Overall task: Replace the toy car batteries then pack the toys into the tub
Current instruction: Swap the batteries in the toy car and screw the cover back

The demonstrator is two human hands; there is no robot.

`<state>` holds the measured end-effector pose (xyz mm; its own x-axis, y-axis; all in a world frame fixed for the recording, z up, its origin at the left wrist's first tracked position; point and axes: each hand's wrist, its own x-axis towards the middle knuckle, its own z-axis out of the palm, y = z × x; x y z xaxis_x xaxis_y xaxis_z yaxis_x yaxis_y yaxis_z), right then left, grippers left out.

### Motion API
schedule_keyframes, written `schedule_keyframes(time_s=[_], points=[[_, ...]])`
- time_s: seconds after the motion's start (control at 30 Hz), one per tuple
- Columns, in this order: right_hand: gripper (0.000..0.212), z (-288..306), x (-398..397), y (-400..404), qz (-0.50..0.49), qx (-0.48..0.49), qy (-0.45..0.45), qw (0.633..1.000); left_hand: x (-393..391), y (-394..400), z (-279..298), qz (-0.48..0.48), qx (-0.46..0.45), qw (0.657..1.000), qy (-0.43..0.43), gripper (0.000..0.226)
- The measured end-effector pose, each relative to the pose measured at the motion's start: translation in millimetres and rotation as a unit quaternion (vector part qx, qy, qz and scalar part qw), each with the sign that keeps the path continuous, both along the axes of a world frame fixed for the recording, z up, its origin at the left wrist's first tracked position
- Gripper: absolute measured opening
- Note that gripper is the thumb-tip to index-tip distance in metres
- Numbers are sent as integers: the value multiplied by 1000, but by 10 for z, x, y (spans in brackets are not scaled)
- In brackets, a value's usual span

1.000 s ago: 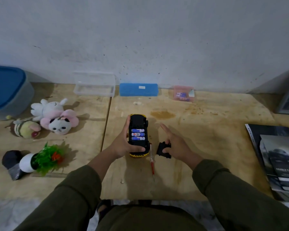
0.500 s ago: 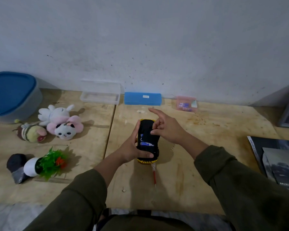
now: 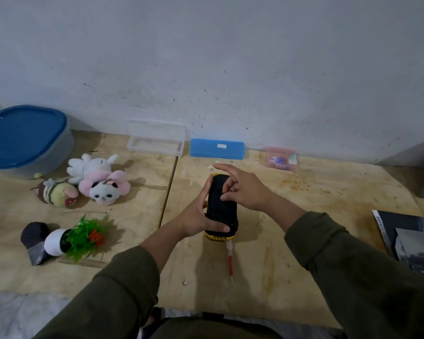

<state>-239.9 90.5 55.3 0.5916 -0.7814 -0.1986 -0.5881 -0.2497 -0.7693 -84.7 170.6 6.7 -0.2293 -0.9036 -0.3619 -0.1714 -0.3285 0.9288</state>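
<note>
We held the car (image 3: 221,208) upside down over the middle of the table (image 3: 304,241), its black underside up. Our left hand (image 3: 198,218) was clamped around its left side, thumb across the near end. Our right hand (image 3: 242,188) rested on top, fingertips (image 3: 227,190) pressing the underside and the index finger raised. A screwdriver (image 3: 230,259) lay on the table just below the car. The tub (image 3: 26,139), lid on, stood at the far left by the wall. Three plush toys (image 3: 93,181) lay near it, with a toy plant (image 3: 80,237) closer to us.
</note>
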Motion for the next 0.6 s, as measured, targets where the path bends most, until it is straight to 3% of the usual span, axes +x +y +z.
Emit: schedule_keyframes(time_s=[0.23,0.43,0.5,0.6], points=[[74,-23,11,16,13,-126,67,990,-78,-15,35,-3,-42,999,15,128],[79,-44,-11,-38,-27,-177,57,982,-115,-45,99,34,-70,997,21,115],[90,-27,-14,-67,-72,-157,35,984,-110,-59,125,53,-80,995,24,104],[102,-2,-3,-98,-122,-45,-30,991,-103,-93,153,79,-85,993,26,88]])
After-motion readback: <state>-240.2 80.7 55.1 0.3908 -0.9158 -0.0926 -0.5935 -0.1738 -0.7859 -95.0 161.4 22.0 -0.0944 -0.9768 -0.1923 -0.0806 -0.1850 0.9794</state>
